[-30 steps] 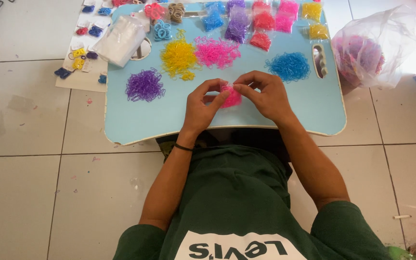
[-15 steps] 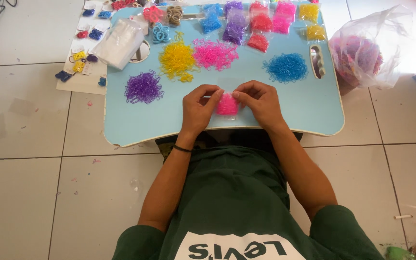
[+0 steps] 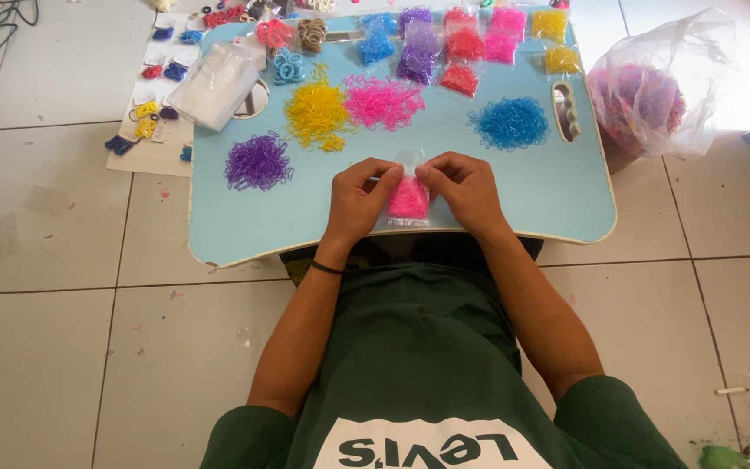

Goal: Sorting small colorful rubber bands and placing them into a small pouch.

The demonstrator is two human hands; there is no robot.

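Note:
My left hand (image 3: 358, 195) and my right hand (image 3: 466, 188) pinch the top of a small clear bag of pink rubber bands (image 3: 408, 198), which hangs upright just above the near part of a light blue lap table (image 3: 557, 204). Both hands grip the bag's upper edge from either side. On the table beyond lie loose heaps of bands: purple (image 3: 258, 162), yellow (image 3: 316, 112), pink (image 3: 383, 101) and blue (image 3: 509, 122).
Several filled small bags (image 3: 462, 45) in blue, purple, red, pink and yellow line the table's far edge. A stack of empty clear bags (image 3: 213, 83) rests at its left corner. A large plastic sack of bands (image 3: 653, 91) sits on the tiled floor at right.
The pink bag has been turned upright and lowered toward me; both hands shifted from its sides to pinching its top edge.

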